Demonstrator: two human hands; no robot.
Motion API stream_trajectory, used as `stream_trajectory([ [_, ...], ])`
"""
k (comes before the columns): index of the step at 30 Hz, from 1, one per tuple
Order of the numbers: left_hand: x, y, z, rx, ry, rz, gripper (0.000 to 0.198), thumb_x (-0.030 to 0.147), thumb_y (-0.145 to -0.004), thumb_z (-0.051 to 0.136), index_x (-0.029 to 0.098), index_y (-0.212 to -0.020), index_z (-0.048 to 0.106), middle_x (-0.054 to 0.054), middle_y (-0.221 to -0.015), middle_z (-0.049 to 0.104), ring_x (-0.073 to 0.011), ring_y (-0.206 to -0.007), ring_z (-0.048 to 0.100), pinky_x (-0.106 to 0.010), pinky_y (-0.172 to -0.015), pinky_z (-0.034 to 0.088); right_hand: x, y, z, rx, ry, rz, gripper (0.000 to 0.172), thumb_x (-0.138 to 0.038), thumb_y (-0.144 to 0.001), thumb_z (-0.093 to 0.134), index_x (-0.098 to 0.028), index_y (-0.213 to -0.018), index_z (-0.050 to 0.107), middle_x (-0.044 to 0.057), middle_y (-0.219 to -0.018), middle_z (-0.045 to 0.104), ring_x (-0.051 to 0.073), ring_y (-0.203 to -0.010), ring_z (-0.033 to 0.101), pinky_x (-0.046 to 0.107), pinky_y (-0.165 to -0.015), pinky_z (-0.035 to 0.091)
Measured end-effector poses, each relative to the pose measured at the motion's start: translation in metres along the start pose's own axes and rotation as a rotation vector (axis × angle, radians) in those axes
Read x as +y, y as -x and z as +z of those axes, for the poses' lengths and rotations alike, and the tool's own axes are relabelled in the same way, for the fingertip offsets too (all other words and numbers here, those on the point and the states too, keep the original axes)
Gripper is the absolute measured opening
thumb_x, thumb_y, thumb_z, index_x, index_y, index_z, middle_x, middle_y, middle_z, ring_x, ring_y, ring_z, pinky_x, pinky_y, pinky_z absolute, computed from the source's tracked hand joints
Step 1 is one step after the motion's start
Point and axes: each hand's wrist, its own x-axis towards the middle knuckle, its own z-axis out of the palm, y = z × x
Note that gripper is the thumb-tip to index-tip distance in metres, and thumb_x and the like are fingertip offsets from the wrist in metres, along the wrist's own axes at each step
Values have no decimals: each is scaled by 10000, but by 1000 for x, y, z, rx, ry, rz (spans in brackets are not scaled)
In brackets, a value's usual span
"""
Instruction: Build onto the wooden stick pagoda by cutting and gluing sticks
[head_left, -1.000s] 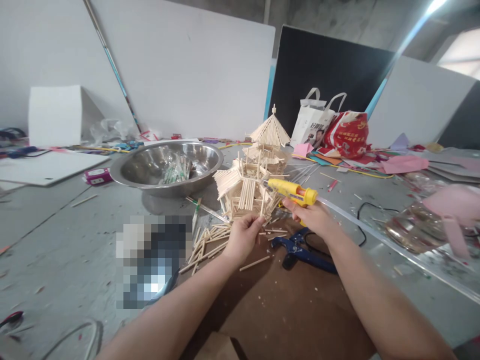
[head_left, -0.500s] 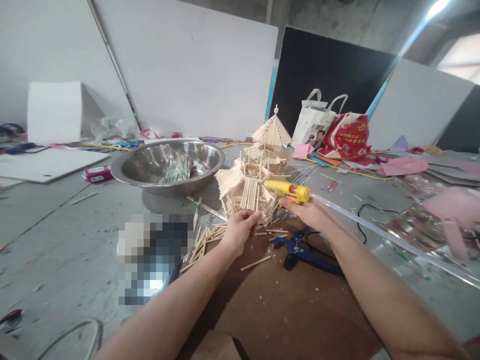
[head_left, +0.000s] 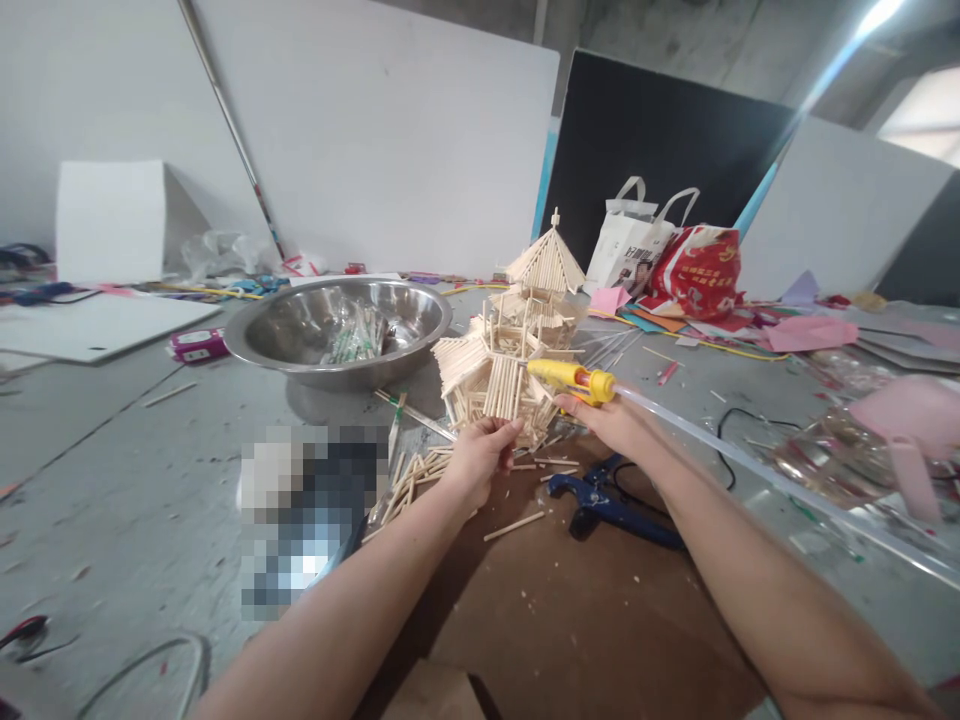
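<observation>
A pagoda model (head_left: 546, 265) built from pale wooden sticks stands in front of me, with a pointed top roof and a lower tier of slanted stick roofs. My left hand (head_left: 480, 455) is closed at the lower front roof panel, thumb and fingertips pinching the lower end of a thin wooden stick (head_left: 518, 395). Wrapped round a yellow hot glue gun (head_left: 566, 378) is my right hand (head_left: 611, 420), just right of the model. The gun's nozzle points left at the upper edge of that panel. A long clear glue stick (head_left: 697, 432) trails from its back.
Loose sticks (head_left: 416, 480) lie left of the model on a brown board (head_left: 555, 620). A blue cutter (head_left: 619, 510) sits below my right hand. Behind on the left is a steel basin (head_left: 259, 365) with bagged sticks. Bags (head_left: 697, 275) and paper lie at the back right.
Hardly anything differs: both hands, the glue gun and the model hold their places. The whole view has shifted very slightly.
</observation>
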Motion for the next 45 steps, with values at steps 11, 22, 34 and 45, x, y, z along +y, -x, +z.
stream_trajectory([
  [11, -1, 0, 0, 16, -31, 4, 297, 362, -564, 639, 152, -568, 429, 82, -368, 407, -25, -278, 341, -157, -296, 226, -1, 1, 2, -2, 160, 9, 358, -504, -696, 453, -201, -794, 616, 52, -758, 645, 205, -697, 587, 266, -569, 408],
  [22, -2, 0, 0, 25, -56, 6, 282, 362, -570, 632, 155, -569, 439, 80, -375, 415, -26, -279, 336, -159, -294, 226, -3, 4, 0, 19, 190, -21, 360, -499, -703, 451, -192, -783, 621, 66, -729, 652, 217, -704, 596, 274, -576, 413],
  [34, -3, 0, 0, 8, -55, 21, 281, 361, -580, 624, 154, -563, 434, 81, -372, 402, -27, -280, 330, -163, -294, 221, -1, 4, 1, 10, 157, 5, 360, -494, -692, 467, -186, -799, 620, 67, -753, 651, 220, -716, 590, 286, -593, 417],
  [45, -7, 0, 0, 11, -91, 33, 283, 374, -582, 620, 154, -567, 443, 78, -374, 404, -29, -276, 338, -159, -290, 227, 4, 12, -18, -157, 113, 46, 389, -536, -708, 409, -221, -610, 615, -15, -411, 517, 133, -446, 501, 231, -425, 349],
])
